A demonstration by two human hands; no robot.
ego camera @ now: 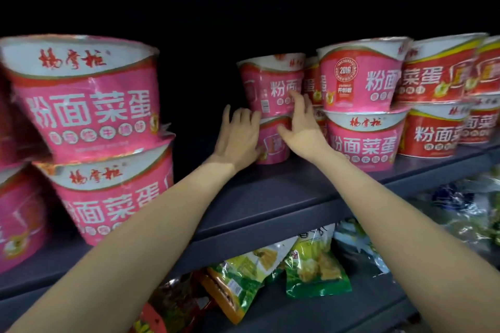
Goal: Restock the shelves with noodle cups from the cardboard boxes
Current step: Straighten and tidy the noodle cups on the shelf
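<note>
Both arms reach forward over the front edge of the shelf (270, 197) toward a two-high stack of pink noodle cups set back near the rear of the shelf, roughly mid-length. The left hand (238, 138) lies with fingers extended against the left side of the lower cup (272, 143); no curl around the cup is visible. The right hand (300, 130) is spread, its fingers reaching up onto the front wall of the upper cup (270, 86), the thumb across the lower cup's rim area. The hands stand close together, one on each side of the stack, neither clamped on it. Both cups stand upright, axis vertical, directly ahead of the hands. A front stack of pink cups (362, 105) sits just right of the right hand; another pink stack (89, 121) stands at the left front edge, well apart. Judged step: seating or squaring the rear stack. No cardboard box is in view.
</note>
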